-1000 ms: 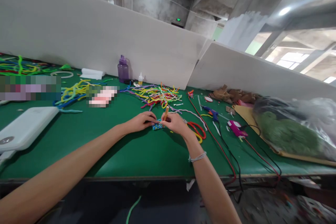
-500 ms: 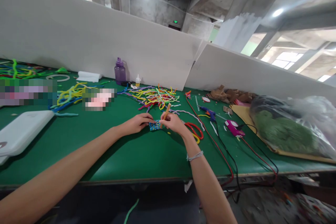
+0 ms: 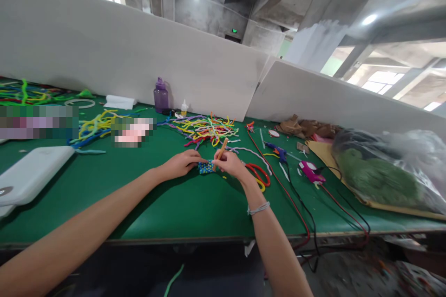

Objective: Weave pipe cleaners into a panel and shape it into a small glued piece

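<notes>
A small blue piece with yellow dots [image 3: 206, 167] lies low over the green table between my two hands. My left hand [image 3: 181, 164] is closed, with its fingertips gripping the piece's left edge. In my right hand [image 3: 230, 164] a light wooden stick [image 3: 223, 146] is pinched, slanting up, with its lower end at the right side of the dotted piece. Whether the stick touches the piece I cannot tell. Just beyond both hands is a heap of coloured pipe cleaners [image 3: 211, 129]. Red-and-yellow-handled scissors [image 3: 258, 172] lie beside my right wrist.
To the right are a blue glue gun [image 3: 277, 150], a magenta device [image 3: 312, 171] with cables, and a plastic bag of green material [image 3: 379, 167]. A purple bottle [image 3: 160, 97] and a small glue bottle [image 3: 184, 108] stand near the white partition [image 3: 121, 51]. A white box-like device [image 3: 38, 171] lies left.
The wooden stick is a little more upright in my right hand, and its lower end shows more at the dotted piece. Both hands stay nearly in place; the view has shifted slightly.
</notes>
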Demonstrator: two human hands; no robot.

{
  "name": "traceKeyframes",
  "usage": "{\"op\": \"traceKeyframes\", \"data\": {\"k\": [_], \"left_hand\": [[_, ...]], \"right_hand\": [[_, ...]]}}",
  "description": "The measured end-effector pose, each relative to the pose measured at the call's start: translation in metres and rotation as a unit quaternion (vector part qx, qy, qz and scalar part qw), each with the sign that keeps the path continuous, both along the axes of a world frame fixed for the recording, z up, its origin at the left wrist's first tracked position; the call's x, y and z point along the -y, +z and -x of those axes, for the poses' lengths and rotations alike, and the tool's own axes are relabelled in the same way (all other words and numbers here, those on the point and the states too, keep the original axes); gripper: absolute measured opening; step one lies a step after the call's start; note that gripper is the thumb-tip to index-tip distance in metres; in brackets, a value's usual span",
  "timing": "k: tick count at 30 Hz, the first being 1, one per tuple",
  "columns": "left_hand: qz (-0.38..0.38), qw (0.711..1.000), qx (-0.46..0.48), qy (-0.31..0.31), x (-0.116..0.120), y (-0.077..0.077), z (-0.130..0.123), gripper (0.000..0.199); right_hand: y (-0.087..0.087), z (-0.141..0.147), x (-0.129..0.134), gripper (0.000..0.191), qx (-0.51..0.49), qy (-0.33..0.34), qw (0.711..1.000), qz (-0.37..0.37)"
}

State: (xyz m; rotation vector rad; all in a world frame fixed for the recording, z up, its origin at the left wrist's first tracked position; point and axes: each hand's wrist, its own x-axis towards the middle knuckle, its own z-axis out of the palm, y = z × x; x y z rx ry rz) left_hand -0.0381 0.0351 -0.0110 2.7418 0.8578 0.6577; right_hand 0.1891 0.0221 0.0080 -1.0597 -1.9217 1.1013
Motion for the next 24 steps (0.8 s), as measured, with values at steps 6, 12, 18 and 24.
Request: {"op": "traceKeyframes", "data": {"k": [6,12,18,24], "left_hand": [[0.048,0.997,0.055,-0.016,0.000,0.002,-0.002,0.036],[0.073,0.991,0.112,0.021,-0.002,0.000,-0.007,0.029],[0.255,0.946,0.192,0.061,-0.003,-0.002,-0.011,0.034],[0.092,0.987,0.130,0.032,-0.006,-0.001,-0.008,0.033]], "right_hand": [[0.000,0.000,-0.001,0.016,0.001,-0.007,1.000,0.013],[-0.002,-0.001,-0.003,0.016,-0.005,-0.002,1.000,0.010],[-0.002,0.000,-0.003,0.017,-0.004,-0.005,1.000,0.018],[-0.002,0.000,-0.003,0.017,-0.005,-0.003,1.000,0.019]]}}
